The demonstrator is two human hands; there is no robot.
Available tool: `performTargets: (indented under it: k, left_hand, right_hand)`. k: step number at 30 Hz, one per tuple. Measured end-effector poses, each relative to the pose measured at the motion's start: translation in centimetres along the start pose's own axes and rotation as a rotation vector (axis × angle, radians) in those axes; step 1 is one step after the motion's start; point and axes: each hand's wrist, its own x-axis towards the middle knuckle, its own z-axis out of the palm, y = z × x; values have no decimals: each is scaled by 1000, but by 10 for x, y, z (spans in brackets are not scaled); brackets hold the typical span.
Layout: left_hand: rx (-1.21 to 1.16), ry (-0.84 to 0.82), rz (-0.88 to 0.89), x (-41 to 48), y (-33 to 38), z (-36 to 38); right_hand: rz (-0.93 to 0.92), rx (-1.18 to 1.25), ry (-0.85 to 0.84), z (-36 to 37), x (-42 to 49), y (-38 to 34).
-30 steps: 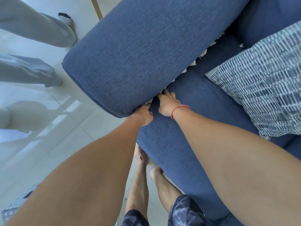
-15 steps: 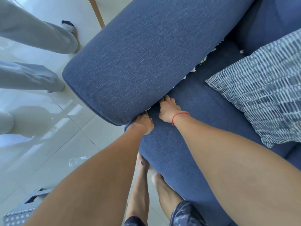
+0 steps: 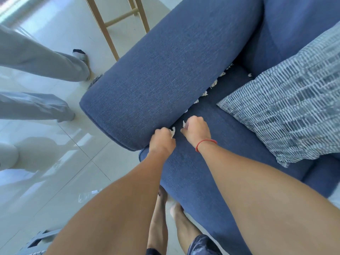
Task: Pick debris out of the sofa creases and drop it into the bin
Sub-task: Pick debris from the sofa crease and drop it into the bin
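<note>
Just off the armrest's point(image 3: 165, 70) front edge, left hand point(image 3: 161, 141) pinches a white scrap point(image 3: 173, 133), right hand point(image 3: 198, 130) a second scrap point(image 3: 183, 123). More scraps point(image 3: 204, 93) line the armrest crease; pillow point(image 3: 285, 111) sits well apart.

The bin point(image 3: 48, 234) — cropped by the bottom edge — is mostly hidden.

White scraps point(image 3: 173, 132) in both hands point(image 3: 162, 141) point(image 3: 197, 130)

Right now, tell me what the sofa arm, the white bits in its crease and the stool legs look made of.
Sofa arm: woven blue upholstery cloth, matte, its flecked weave showing. White bits: likely torn paper or tissue, thin with ragged edges; too small to be sure. Stool legs: seemingly pale wood, smooth, even tan colour.
</note>
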Motion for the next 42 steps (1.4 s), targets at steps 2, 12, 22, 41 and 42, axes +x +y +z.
performTargets:
  k: [2, 12, 22, 41, 42]
  left_hand:
    - [-77, 37, 3, -8, 11, -17]
    - [-221, 294, 136, -24, 51, -141]
    - [-351, 394, 47, 28, -43, -248]
    - [-369, 244, -229, 108, -133, -262]
    - [-353, 234, -219, 105, -125, -264]
  right_hand:
    - [45, 44, 41, -22, -7, 0]
    - [-117, 216, 225, -132, -14, -69]
    - [-280, 174, 161, -120, 29, -212]
    - [-180, 136, -144, -48, 94, -285]
    - [-173, 150, -130, -56, 92, -279]
